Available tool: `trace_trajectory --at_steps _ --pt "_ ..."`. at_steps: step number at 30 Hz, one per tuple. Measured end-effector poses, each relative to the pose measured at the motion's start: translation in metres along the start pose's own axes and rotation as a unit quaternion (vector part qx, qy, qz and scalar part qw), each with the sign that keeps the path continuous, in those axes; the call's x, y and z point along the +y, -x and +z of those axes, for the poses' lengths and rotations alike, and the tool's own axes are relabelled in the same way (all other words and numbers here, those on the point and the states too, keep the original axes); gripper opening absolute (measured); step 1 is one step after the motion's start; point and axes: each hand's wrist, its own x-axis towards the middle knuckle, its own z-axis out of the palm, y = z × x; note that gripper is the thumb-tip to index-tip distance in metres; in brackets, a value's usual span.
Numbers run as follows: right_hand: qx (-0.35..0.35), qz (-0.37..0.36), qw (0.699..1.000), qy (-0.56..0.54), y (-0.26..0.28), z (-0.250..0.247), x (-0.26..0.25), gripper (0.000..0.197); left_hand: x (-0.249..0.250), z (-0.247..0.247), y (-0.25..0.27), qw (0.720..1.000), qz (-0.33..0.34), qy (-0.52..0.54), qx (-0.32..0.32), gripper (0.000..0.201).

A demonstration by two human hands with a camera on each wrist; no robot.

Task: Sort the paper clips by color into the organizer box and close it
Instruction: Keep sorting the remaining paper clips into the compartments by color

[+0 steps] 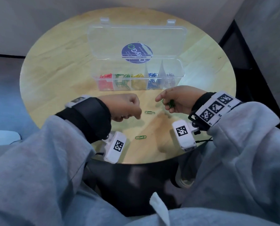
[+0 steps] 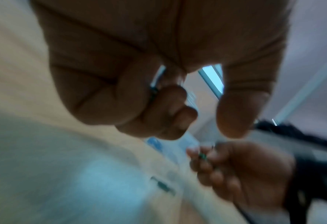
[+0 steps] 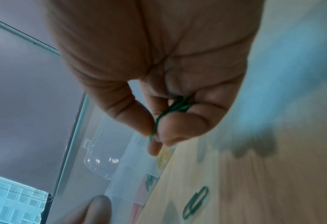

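The clear organizer box [image 1: 182, 71] stands open on the round wooden table [image 1: 54, 79], its lid [image 1: 113, 38] laid back. Its compartments hold red, green, yellow, blue and silver clips. My right hand [image 1: 164, 103] is in front of the box and pinches a small bunch of green paper clips [image 1: 170, 103] [image 3: 177, 106]. My left hand [image 1: 131, 117] hovers with curled fingers just left of a loose green clip [image 1: 150, 112] [image 3: 196, 201]. A dark green sliver [image 2: 153, 91] shows between those curled fingers. A second loose green clip [image 1: 141, 137] lies nearer to me.
A round purple sticker [image 1: 136, 53] is on the lid. The table's front edge [image 1: 136, 162] runs just behind both wrists, with my lap in grey below it. A white object [image 1: 3, 137] sits off the table at the left.
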Motion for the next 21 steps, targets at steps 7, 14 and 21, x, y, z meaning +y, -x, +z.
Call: trace_trajectory --at_steps 7,14,21 --pt "-0.006 0.016 1.0 -0.01 -0.004 0.004 0.0 0.022 0.008 0.025 0.004 0.949 0.009 -0.314 0.028 0.018" --pt "0.062 -0.058 0.926 0.369 -0.008 0.017 -0.005 0.041 0.01 0.04 -0.002 0.923 -0.001 -0.384 -0.015 0.014" --pt "0.091 -0.053 0.885 0.453 -0.016 0.033 -0.006 0.013 0.006 0.034 -0.008 0.913 -0.024 -0.406 -0.011 0.008"
